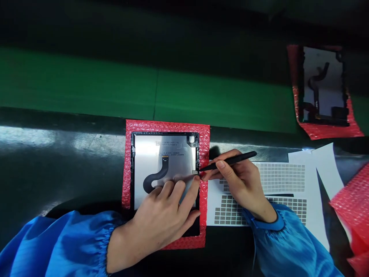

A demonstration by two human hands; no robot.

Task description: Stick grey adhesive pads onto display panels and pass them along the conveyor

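Green surface (86, 84) is lying ahead; spread left hand (164, 207) is touching a panel (144, 154), one patch (195, 172) apparently placed just beyond; right hand (242, 179) is gripping a tool (239, 158), squares (282, 177) remaining beneath.

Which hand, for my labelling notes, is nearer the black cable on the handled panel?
Left. The left hand is over the panel, hiding part of the black cable; the right hand is farther off, at the panel's right edge.

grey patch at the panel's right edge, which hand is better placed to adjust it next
Probably the right hand: it holds a black pointed tool, tip beside the grey patch. The left hand lies over the panel and shows no tool.
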